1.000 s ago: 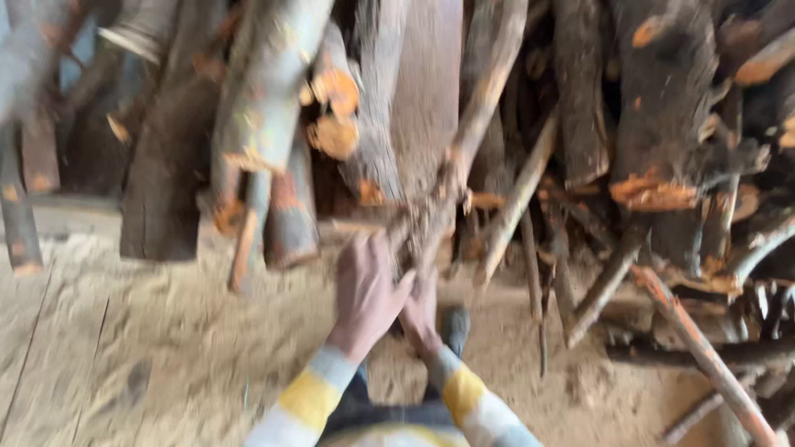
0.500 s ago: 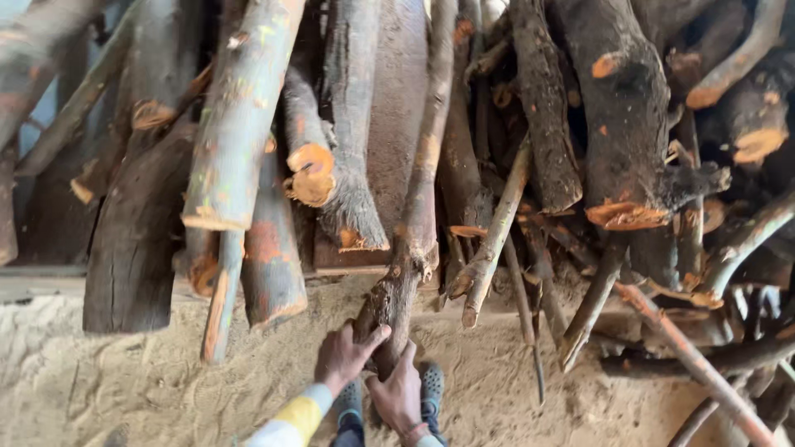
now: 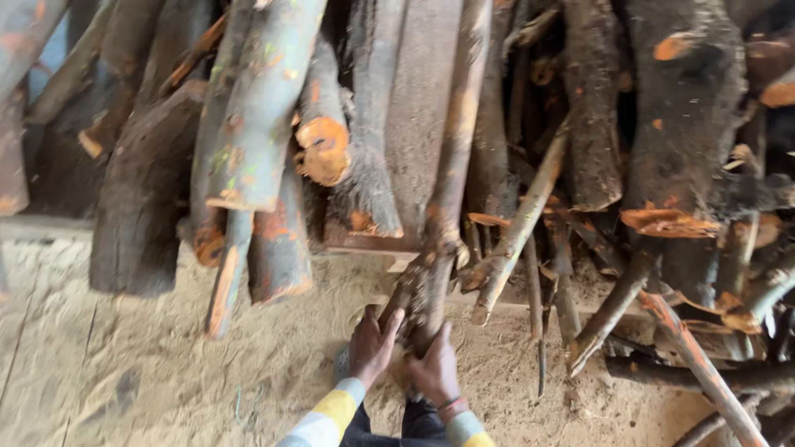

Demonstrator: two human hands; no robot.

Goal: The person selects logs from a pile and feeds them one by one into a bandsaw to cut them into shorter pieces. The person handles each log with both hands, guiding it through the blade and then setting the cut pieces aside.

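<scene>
Currently the long log (image 3: 443,240) leans among the stacked logs (image 3: 257,141), its lower end just above the sandy floor (image 3: 166,372). Both hands clamp that end — left hand (image 3: 374,346) on one side, right hand (image 3: 432,368) on the other — likely because it is heavy. Thin branches (image 3: 530,207) lean just beside it.

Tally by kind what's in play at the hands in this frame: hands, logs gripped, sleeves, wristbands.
Hands: 2, left hand and right hand
Log in their grip: 1
Striped sleeves: 2
Wristband: 1
Total: 6
The stacked logs behind overlap too much to count.
</scene>
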